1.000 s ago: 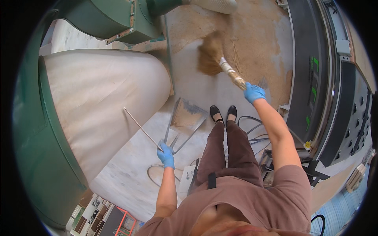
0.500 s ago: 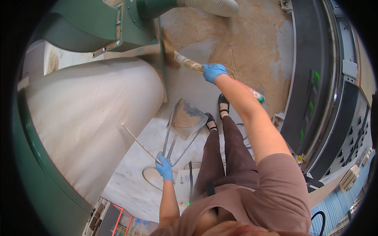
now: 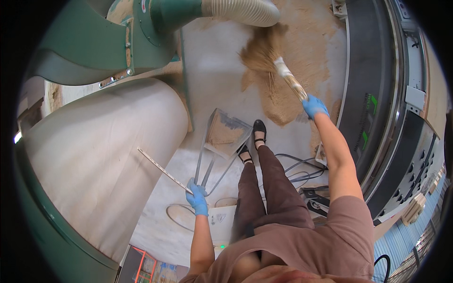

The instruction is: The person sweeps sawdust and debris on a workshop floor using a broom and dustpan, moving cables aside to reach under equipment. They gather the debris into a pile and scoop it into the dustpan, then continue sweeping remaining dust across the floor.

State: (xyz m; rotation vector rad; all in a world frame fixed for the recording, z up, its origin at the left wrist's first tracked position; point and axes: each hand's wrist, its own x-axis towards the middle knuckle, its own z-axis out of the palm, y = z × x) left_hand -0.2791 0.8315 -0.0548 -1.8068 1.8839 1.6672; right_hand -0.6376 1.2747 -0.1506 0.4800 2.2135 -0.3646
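My right hand (image 3: pixel 315 107), in a blue glove, is closed round the bound handle of a straw broom (image 3: pixel 295 85). The broom's blurred bristles fan out over brown sawdust-like dust (image 3: pixel 283 106) on the floor, just below a ribbed hose. My left hand (image 3: pixel 197 198), gloved too, is closed at the top of the long metal handle of a dustpan (image 3: pixel 239 124). A thin pale stick (image 3: pixel 163 169) also runs out of that hand to the upper left. The pan lies on the floor by my shoes with brown dust in it.
At left stand a green machine duct (image 3: pixel 80 42) and a big whitish bag (image 3: pixel 108 151). The ribbed hose (image 3: pixel 243 10) hangs at the top. A long dark machine (image 3: pixel 370 94) lines the right. Cables (image 3: pixel 302 162) lie beside my legs.
My right hand has swung to the right and nearer me. The broom has moved from beside the green machine onto the dust patch. My left hand and the dustpan have barely moved.
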